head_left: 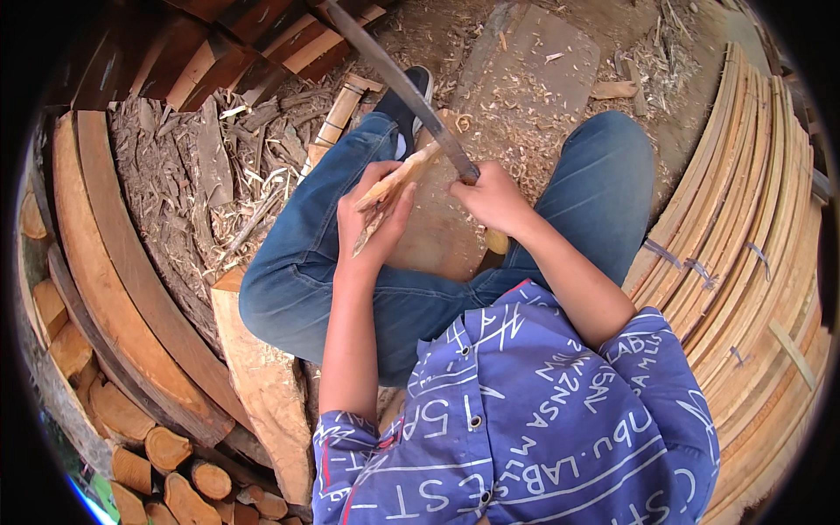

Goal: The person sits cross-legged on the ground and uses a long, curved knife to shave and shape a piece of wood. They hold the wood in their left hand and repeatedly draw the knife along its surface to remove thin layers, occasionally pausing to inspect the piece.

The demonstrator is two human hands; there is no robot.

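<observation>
My left hand [374,219] is closed around a split, pale piece of wood [398,180] with a rough, splintered end toward me. It slants up and away to the right between my knees. My right hand [495,199] grips a machete [394,86], its long dark blade running up and to the left. Near my right hand, the blade crosses by the far end of the wood, and I cannot tell if they touch. The handle is mostly hidden by my fingers. A yellowish rounded object [496,241] shows just below my right hand.
Long thin wooden strips [726,236], tied in bundles, lie at the right. Thick curved planks [122,262] and cut logs [168,448] stand at the left. A hewn block [262,376] lies by my left knee. Wood shavings [542,122] and bark [175,166] litter the ground.
</observation>
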